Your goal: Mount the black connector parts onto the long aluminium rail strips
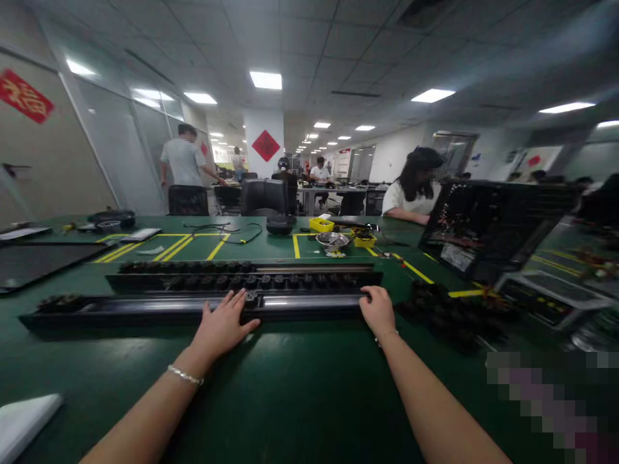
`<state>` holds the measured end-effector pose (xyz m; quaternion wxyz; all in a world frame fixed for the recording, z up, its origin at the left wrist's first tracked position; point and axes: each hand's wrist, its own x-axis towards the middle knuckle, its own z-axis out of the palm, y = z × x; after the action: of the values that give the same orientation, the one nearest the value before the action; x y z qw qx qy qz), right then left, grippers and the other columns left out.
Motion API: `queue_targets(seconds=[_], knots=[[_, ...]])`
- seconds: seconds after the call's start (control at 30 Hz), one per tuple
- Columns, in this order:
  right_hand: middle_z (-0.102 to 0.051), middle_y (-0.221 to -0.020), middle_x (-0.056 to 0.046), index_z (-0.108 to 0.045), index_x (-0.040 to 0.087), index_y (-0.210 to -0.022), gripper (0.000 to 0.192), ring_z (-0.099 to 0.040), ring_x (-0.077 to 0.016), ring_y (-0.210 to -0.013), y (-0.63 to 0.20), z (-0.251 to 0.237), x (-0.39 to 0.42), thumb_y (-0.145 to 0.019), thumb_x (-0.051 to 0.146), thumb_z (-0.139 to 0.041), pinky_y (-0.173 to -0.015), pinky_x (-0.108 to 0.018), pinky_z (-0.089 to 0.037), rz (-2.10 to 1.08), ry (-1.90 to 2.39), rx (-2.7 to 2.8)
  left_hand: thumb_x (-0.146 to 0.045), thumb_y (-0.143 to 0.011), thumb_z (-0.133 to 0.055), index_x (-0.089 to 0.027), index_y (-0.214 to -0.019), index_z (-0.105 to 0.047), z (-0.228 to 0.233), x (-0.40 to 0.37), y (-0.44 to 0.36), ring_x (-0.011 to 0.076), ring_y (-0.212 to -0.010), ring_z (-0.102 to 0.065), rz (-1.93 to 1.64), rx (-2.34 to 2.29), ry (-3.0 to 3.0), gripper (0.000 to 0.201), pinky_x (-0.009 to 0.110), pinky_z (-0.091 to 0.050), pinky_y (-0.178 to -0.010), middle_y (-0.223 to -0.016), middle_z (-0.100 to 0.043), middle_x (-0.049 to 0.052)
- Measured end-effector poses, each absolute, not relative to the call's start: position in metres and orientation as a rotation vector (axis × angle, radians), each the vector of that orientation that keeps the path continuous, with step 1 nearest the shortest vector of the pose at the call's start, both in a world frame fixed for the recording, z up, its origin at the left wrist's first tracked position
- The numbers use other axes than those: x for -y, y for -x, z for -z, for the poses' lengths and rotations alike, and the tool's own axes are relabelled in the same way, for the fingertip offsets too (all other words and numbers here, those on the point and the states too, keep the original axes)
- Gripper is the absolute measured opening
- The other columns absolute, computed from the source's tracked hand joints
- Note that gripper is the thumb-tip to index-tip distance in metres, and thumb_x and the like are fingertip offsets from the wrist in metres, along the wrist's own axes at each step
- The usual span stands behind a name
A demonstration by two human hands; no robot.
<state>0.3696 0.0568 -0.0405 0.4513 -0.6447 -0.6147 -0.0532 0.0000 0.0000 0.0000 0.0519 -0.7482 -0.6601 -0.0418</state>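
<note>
On the matte green worktop (300,393) I see the nearest long black socket strip (193,309) lying crosswise, my left hand (223,325) spread flat touching its near edge, my right hand (378,310) curled gripping its right end.

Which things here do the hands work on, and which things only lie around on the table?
In hand:
- left hand flat on the nearest black rail
- right hand at that rail's right end
- second rail just behind

Lying about:
- metal bowl
- yellow trays
- black cable
- open computer case
- white pad
</note>
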Motion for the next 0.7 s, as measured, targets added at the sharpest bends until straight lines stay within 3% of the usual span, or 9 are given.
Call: queue_targets(seconds=[0.33,0.7], knots=[[-0.056,-0.099,-0.009,-0.065,0.018,-0.088,0.030,-0.053,-0.0220,-0.096,-0.3666,0.0364,-0.0517,-0.068,0.015,-0.042,-0.089,-0.036,-0.041,0.121,1.630,1.505,-0.064,-0.078,-0.032,-0.020,-0.140,-0.029,-0.0003,-0.0047,-0.0045,0.0344,-0.137,-0.015,0.106,2.017,2.283,0.076,0.070,-0.022,-0.097,-0.150,-0.021,0.009],[-0.055,-0.101,-0.009,-0.065,0.017,-0.090,0.030,-0.052,-0.0226,-0.099,-0.3642,0.0306,-0.0483,-0.070,0.017,-0.042,-0.090,-0.035,-0.040,0.061,1.694,1.507,-0.065,-0.075,-0.034,-0.017,-0.141,-0.025,-0.0073,-0.0041,-0.0102,0.0350,-0.138,-0.012,0.041,2.057,2.318,0.082,0.072,-0.021,-0.096,-0.150,-0.016,0.010]])
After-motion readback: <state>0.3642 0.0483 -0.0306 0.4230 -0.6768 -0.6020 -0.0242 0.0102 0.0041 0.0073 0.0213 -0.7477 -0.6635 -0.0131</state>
